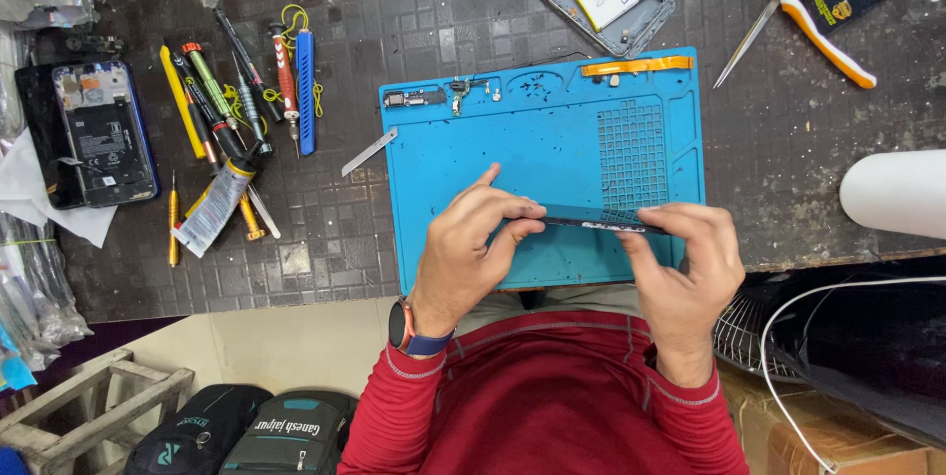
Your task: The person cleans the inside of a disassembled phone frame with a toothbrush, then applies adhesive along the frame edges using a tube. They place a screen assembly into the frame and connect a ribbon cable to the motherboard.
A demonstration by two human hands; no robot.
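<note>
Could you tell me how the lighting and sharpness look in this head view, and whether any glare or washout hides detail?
Head view: light is even on the blue mat, with only soft shadows. The left hand and right hand and the dark thin panel they hold are sharp. The white rounded object at the right edge is washed out. The lower right corner is dim.

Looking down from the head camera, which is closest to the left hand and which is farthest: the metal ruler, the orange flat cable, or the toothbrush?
From the left hand:
1. Metal ruler, just up and left of it, at the blue mat's left edge.
2. Orange flat cable, along the mat's top edge, up and right.
3. Toothbrush, off the mat, at the bench's top right.
</note>
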